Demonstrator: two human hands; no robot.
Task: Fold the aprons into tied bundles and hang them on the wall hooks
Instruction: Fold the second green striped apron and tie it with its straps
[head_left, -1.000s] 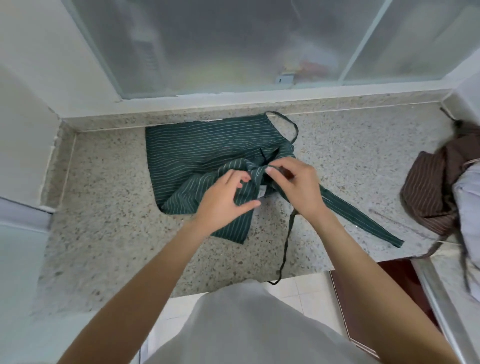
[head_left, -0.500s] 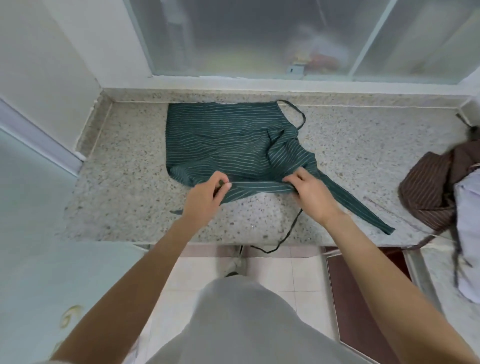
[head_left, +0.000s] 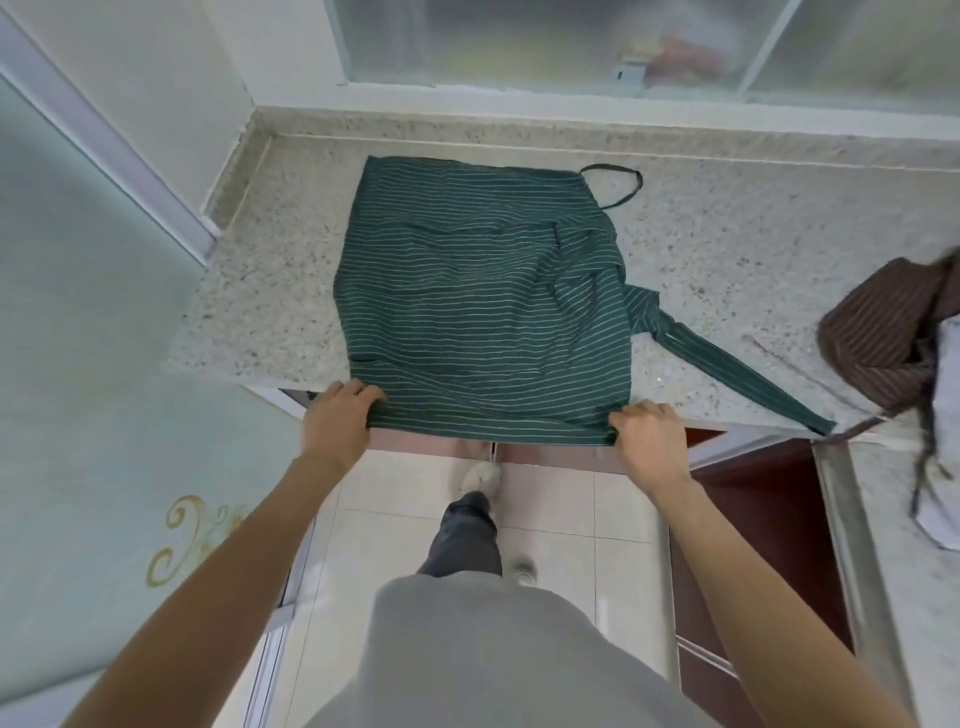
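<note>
dark green white-striped cloth apron (head_left: 483, 306) lies spread on the speckled pale granite counter (head_left: 260, 312), its near hem over the front edge. left hand (head_left: 337, 421) pinches the left hem corner, right hand (head_left: 649, 441) grips the right one. frosted glass window (head_left: 519, 41) behind, white floor tiles (head_left: 571, 519) below, brown striped cloth heap (head_left: 878, 332) at right.

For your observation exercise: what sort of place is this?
Probably a home kitchen or utility corner: a speckled stone counter under a frosted sliding window, tiled floor, aprons being folded.
</note>
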